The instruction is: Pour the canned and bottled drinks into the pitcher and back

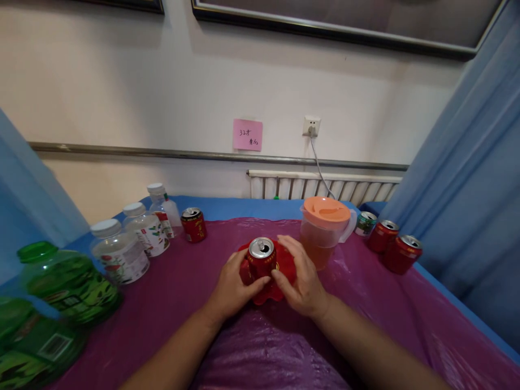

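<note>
A red drink can [261,267] stands upright in front of me, its silver top opened. Under it lies a red mat [287,264] with a wavy edge. My left hand [234,286] is closed around the can's left side, thumb across the front; its other fingers are partly hidden. On the right, my right hand [304,279] curves loosely with its fingers apart. Its thumb tip is at the can's lower front, and its fingertips lie over the mat, off the can. Just behind that hand stands a clear pitcher [323,233] with an orange lid and amber liquid.
Green bottles [67,281] and clear, white-capped bottles [122,254] line the left side, with another red can [194,225] beyond. Several cans [403,254] stand at right. A purple plastic sheet [162,303] covers the table. Behind are a radiator [353,187] and a plugged-in cord [319,162].
</note>
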{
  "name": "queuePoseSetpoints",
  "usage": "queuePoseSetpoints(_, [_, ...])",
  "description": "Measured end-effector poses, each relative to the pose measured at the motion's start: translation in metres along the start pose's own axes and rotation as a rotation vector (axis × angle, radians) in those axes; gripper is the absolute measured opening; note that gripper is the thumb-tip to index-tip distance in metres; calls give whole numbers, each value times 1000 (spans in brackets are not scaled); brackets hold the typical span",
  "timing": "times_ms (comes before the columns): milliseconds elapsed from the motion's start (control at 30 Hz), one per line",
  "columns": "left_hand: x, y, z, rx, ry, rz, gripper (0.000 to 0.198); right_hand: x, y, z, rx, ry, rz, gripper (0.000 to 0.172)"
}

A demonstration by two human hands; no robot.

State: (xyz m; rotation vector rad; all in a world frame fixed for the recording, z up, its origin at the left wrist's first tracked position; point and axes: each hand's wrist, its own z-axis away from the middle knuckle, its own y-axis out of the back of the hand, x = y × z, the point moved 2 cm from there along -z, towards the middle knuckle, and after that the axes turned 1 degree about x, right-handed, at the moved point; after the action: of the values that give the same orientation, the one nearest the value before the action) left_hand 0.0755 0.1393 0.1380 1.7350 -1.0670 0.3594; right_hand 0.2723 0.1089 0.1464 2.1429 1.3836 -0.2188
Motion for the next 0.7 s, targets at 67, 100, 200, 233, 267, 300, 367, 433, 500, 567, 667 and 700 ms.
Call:
queuePoseSetpoints(67, [-1,0,-1,1,20,-4,64,-4,13,-10,119,3,-9,53])
queuePoseSetpoints(100, [0,0,-1,1,28,-3,64,-6,21,-17,184,-8,-28,48])
queuePoseSetpoints(200, [2,0,-1,4,41,3,64,-5,49,-42,393,-49,-119,36])
queuePoseSetpoints(233, [3,0,-1,7,42,4,63,-3,59,-51,465,-59,-148,33])
queuePoseSetpoints(267, [4,0,-1,11,44,3,62,0,69,-59,541,-68,-168,31])
queuePoseSetpoints(300, [4,0,-1,15,49,0,61,4,78,-65,619,-73,-178,29])
queuePoseSetpoints(367, [3,-1,-1,18,66,-15,61,16,93,-73,778,-80,-186,29])
queuePoseSetpoints(433, [2,-1,-1,17,81,-29,64,31,105,-74,922,-86,-185,29])
queuePoseSetpoints(500, [1,-3,-1,9,82,-39,66,52,113,-68,1005,-123,-168,30])
queuePoseSetpoints(567, [0,-3,-1,2,77,-52,67,76,119,-61,1024,-220,-114,32])
queuePoseSetpoints(667, [0,-4,0,2,71,-82,68,113,127,-50,996,-384,-25,37])
queuePoseSetpoints(700, [0,-4,0,6,70,-90,69,123,128,-47,988,-420,-7,37])
